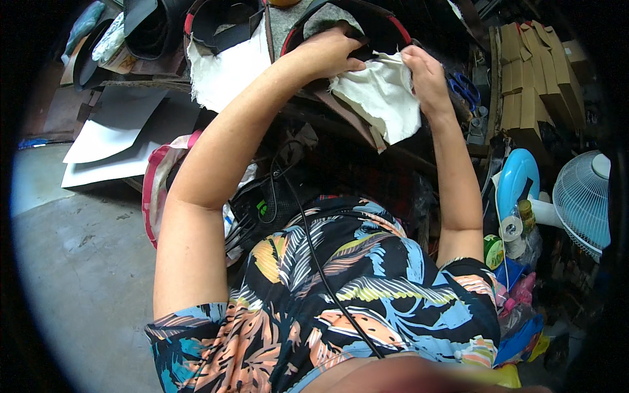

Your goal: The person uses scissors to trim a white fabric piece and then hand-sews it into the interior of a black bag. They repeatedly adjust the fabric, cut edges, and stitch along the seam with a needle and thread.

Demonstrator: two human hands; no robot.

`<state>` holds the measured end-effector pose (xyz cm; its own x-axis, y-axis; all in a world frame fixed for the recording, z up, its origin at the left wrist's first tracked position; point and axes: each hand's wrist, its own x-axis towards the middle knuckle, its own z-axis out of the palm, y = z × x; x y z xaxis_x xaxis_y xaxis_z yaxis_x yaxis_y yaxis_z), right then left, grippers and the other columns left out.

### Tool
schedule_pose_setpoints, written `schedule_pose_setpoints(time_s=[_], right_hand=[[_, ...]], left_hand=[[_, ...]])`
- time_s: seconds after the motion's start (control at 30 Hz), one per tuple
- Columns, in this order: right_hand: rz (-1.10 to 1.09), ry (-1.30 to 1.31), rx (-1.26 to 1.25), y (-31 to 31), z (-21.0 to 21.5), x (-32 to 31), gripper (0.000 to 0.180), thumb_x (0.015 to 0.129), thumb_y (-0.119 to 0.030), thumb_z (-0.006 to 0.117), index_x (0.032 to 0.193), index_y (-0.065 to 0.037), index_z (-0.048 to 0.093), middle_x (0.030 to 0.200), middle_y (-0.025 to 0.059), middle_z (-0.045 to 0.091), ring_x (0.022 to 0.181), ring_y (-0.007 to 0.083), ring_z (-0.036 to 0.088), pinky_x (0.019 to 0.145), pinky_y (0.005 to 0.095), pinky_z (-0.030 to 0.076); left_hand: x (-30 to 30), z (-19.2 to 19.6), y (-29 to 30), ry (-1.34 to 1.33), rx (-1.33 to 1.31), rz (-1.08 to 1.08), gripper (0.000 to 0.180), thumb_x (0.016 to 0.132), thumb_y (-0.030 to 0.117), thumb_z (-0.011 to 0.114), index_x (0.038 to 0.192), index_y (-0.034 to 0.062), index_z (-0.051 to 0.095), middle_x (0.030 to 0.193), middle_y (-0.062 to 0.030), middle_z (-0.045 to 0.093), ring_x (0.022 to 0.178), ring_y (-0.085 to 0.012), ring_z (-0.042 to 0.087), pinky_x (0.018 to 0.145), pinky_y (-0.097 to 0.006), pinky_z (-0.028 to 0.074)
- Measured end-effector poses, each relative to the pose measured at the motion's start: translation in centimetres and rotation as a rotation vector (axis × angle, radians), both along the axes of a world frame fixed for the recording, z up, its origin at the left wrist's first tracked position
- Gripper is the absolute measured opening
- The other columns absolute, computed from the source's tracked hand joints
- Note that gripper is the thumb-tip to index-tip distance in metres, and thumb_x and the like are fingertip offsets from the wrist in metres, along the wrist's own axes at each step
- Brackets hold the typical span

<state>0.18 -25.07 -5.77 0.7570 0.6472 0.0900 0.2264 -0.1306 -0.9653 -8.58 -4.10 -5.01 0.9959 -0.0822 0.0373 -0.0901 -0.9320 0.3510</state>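
Observation:
My right hand pinches the upper right edge of a frayed white cloth, which hangs toward me over the front of the bench. My left hand reaches over a curved black piece with a red edge. Its thumb is spread from the fingers and lies near the cloth's upper left corner. The fingers rest by a grey felt-like patch inside the black piece; their tips are partly hidden. Left of it is a similar curved black piece with another white cloth hanging from it.
Blue-handled scissors and small jars stand right of my right hand. Cardboard pieces are stacked farther right. Below them is a white and blue fan. White sheets lie at left, and a dark cable runs down over my shirt.

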Motion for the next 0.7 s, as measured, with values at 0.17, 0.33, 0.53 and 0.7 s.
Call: schedule_pose_setpoints(time_s=[0.17,0.33,0.53,0.7], right_hand=[[-0.015,0.287,0.133,-1.9,-0.1,-2.3,0.02,0.097,-0.018,0.05,0.084,-0.007,0.06,0.068,-0.0058,0.051,0.057,0.0018,0.045,0.049,0.0205,0.036],[-0.211,-0.498,-0.254,-2.8,-0.2,-2.5,0.021,0.093,-0.019,0.059,0.084,0.0,0.06,0.074,0.0087,0.061,0.062,0.0199,0.058,0.06,0.0355,0.047],[-0.27,-1.016,-0.411,-5.7,1.2,-2.6,0.019,0.085,-0.022,0.072,0.096,-0.008,0.064,0.103,0.0069,0.066,0.098,0.0277,0.061,0.081,0.0389,0.048],[-0.288,-0.989,-0.663,-7.5,0.4,-0.8,0.038,0.082,-0.021,0.075,0.117,-0.012,0.065,0.106,0.0059,0.063,0.105,0.0268,0.058,0.088,0.0405,0.046]], left_hand=[[-0.2,0.2,0.1,0.069,-0.097,-0.033,0.06,0.087,0.039,0.069,0.138,0.011,0.056,0.114,-0.0249,0.065,0.108,-0.0388,0.063,0.095,-0.044,0.049],[-0.8,0.0,-0.3,-0.058,-0.091,0.008,0.058,0.086,0.035,0.07,0.137,0.0126,0.056,0.11,-0.0249,0.065,0.107,-0.0389,0.063,0.094,-0.046,0.049],[-1.4,0.3,-0.4,-0.084,-0.069,0.003,0.051,0.087,0.032,0.071,0.132,0.0134,0.057,0.117,-0.0216,0.062,0.108,-0.0385,0.062,0.092,-0.046,0.05],[-1.7,0.7,-0.4,-0.138,0.049,0.003,0.051,0.087,0.034,0.071,0.133,0.0163,0.057,0.123,-0.0189,0.059,0.113,-0.0359,0.06,0.096,-0.044,0.05]])
